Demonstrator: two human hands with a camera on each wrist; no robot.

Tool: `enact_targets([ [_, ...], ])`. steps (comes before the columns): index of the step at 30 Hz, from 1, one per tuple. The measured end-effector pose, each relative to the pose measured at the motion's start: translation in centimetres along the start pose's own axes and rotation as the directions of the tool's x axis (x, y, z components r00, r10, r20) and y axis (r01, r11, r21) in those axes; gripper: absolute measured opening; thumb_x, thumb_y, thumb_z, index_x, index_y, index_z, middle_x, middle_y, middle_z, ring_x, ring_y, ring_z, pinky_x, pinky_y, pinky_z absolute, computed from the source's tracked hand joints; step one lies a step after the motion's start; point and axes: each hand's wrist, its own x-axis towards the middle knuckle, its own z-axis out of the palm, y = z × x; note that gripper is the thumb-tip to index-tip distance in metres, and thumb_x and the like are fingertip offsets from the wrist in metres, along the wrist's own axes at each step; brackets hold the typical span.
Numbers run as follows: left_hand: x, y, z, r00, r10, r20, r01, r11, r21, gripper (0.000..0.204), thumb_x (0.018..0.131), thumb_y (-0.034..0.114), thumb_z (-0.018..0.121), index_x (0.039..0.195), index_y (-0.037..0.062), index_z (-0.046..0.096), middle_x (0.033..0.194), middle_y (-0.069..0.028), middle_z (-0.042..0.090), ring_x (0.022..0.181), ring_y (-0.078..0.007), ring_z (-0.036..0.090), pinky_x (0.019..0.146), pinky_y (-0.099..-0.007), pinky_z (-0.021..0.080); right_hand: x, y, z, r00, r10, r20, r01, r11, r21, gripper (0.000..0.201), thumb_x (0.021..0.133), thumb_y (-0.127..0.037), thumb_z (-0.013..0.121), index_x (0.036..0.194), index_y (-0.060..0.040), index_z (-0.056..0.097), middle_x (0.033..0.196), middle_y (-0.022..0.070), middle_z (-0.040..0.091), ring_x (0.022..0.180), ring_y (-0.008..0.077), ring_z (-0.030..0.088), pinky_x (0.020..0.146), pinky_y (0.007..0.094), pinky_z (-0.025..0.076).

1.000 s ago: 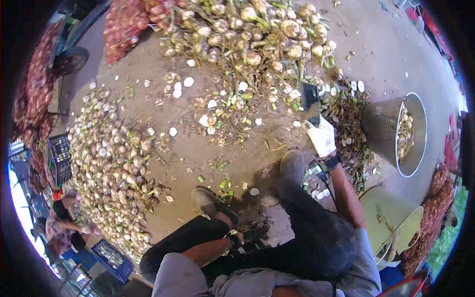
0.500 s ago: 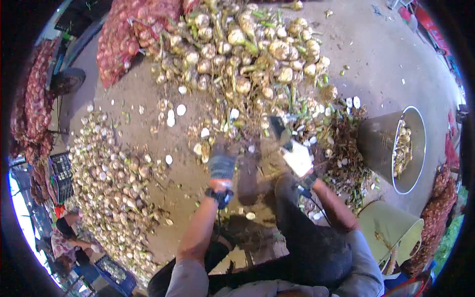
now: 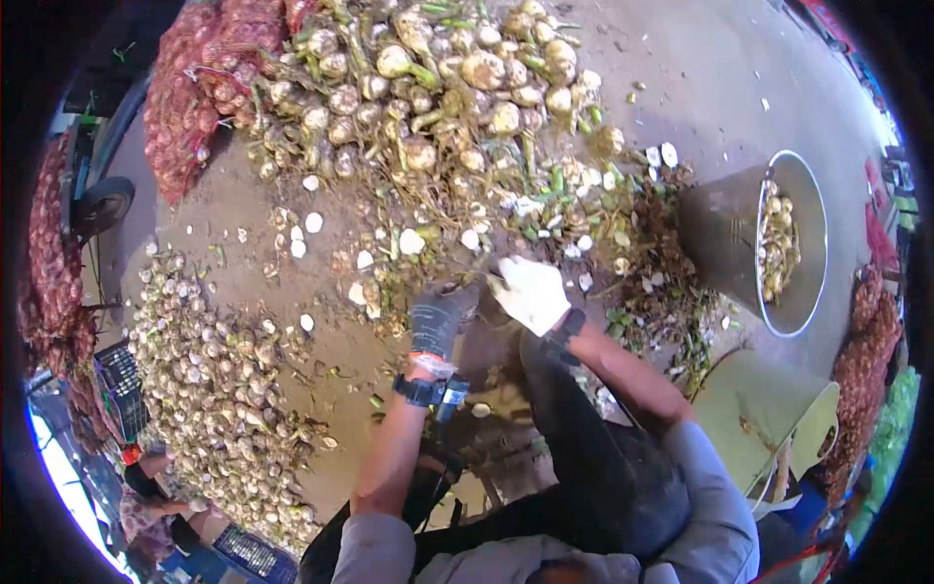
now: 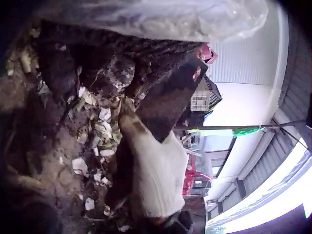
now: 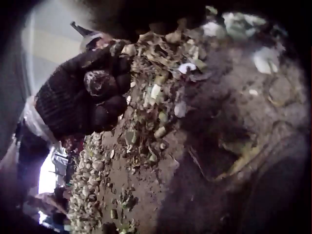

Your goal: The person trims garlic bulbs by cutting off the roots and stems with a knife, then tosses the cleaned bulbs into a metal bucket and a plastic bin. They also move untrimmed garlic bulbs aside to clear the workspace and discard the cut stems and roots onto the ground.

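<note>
In the head view my left hand (image 3: pixel 438 321), in a dark glove, and my right hand (image 3: pixel 530 295), in a white glove, meet above the floor scraps before my knees. The right wrist view shows the dark-gloved fingers curled round a small roundish garlic bulb (image 5: pixel 100 83). My right hand grips a knife with a broad, dark, flat blade (image 4: pixel 168 100), plain in the left wrist view and hidden in the head view. Its blade lies close to the left glove's fingers. Beyond the hands is a heap of garlic with stalks (image 3: pixel 418 107).
Trimmed garlic bulbs (image 3: pixel 224 389) form a heap at left. A metal bucket (image 3: pixel 720 234) with garlic inside leans at right, near a pale green bucket (image 3: pixel 744 419). Red mesh sacks (image 3: pixel 185 107) stand at upper left. Another person (image 3: pixel 151 516) sits at lower left by a crate (image 3: pixel 253 557).
My left hand has come up from beside my legs to the middle. The right hand has moved left with the knife, from the scraps near the metal bucket, to meet it.
</note>
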Motion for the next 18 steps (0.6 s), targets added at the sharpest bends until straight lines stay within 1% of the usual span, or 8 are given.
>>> enact_targets([
  [3,-3.0,0.7,-0.6,0.975,0.210,0.067,-0.170,0.909,-0.380,0.026,0.084,0.010,0.069,0.109,0.0027,0.065,0.091,-0.0045,0.067,0.071,-0.0109,0.062,0.058,-0.0254,0.050,0.4,0.9,0.0,1.000,0.005,0.026,-0.006,1.000,0.017,0.017,0.086,-0.024,0.058,0.077,-0.0088,0.056,0.071,0.0107,0.060,0.062,0.0334,0.061,0.053,0.0431,0.050],
  [7,-5.0,3.6,-0.4,0.935,0.352,0.038,-0.334,0.912,-0.239,0.030,0.084,0.006,0.068,0.113,0.0009,0.065,0.104,-0.0065,0.069,0.092,-0.0167,0.065,0.082,-0.0296,0.053,-0.6,1.7,-0.8,0.975,0.201,0.093,-0.210,0.972,0.105,0.018,0.088,-0.024,0.061,0.084,-0.0073,0.061,0.068,0.0081,0.062,0.065,0.0289,0.064,0.054,0.0419,0.052],
  [9,-5.9,4.7,1.3,0.858,0.510,0.060,-0.504,0.859,-0.083,0.031,0.083,0.007,0.069,0.114,0.0002,0.064,0.107,-0.0085,0.068,0.097,-0.0193,0.065,0.086,-0.0311,0.052,-1.2,1.5,-1.6,0.925,0.252,0.284,-0.371,0.443,0.816,0.020,0.091,-0.024,0.062,0.097,-0.0053,0.065,0.075,0.0023,0.065,0.071,0.0190,0.064,0.061,0.0369,0.054],
  [10,-6.1,4.9,1.9,0.758,0.645,0.098,-0.652,0.755,0.072,0.033,0.082,0.007,0.070,0.114,-0.0004,0.064,0.110,-0.0106,0.068,0.102,-0.0218,0.064,0.090,-0.0327,0.051,-1.2,-0.1,-4.1,0.786,0.134,0.603,-0.527,-0.365,0.768,0.023,0.092,-0.021,0.064,0.106,-0.0029,0.064,0.087,0.0001,0.066,0.080,0.0119,0.062,0.071,0.0318,0.053],
  [13,-5.8,5.0,2.6,0.624,0.763,0.167,-0.776,0.580,0.247,0.047,0.081,0.007,0.071,0.125,0.0000,0.056,0.127,-0.0151,0.058,0.118,-0.0266,0.056,0.103,-0.0360,0.043,-1.2,1.0,-1.4,0.881,0.256,0.398,-0.351,-0.211,0.912,0.024,0.091,-0.019,0.065,0.107,-0.0018,0.064,0.095,0.0027,0.068,0.083,0.0122,0.063,0.077,0.0295,0.051],
  [14,-6.0,5.1,2.5,0.594,0.786,0.174,-0.778,0.505,0.374,0.052,0.081,0.007,0.071,0.129,0.0010,0.052,0.131,-0.0154,0.055,0.121,-0.0275,0.054,0.106,-0.0372,0.040,-0.9,1.2,-2.2,0.892,0.297,0.340,-0.373,0.060,0.926,0.024,0.091,-0.019,0.067,0.106,-0.0015,0.064,0.094,0.0031,0.068,0.083,0.0106,0.061,0.076,0.0278,0.051],
  [16,-4.3,1.9,1.1,0.652,0.707,0.275,-0.756,0.579,0.306,0.063,0.082,0.009,0.072,0.137,0.0022,0.041,0.132,-0.0132,0.055,0.118,-0.0258,0.055,0.102,-0.0389,0.045,-0.7,1.0,-2.4,0.906,0.317,0.281,-0.382,0.323,0.866,0.024,0.090,-0.019,0.068,0.105,-0.0011,0.064,0.092,0.0035,0.068,0.083,0.0090,0.060,0.074,0.0262,0.050],
  [18,-2.5,-0.6,0.4,0.849,0.279,0.449,-0.295,0.955,-0.037,0.072,0.082,0.014,0.075,0.142,0.0030,0.037,0.129,-0.0103,0.056,0.113,-0.0217,0.058,0.095,-0.0377,0.050,-0.3,0.6,-1.8,0.947,0.243,0.210,-0.314,0.562,0.765,0.024,0.088,-0.016,0.068,0.105,0.0004,0.065,0.091,0.0044,0.068,0.084,0.0100,0.061,0.074,0.0288,0.051],
])
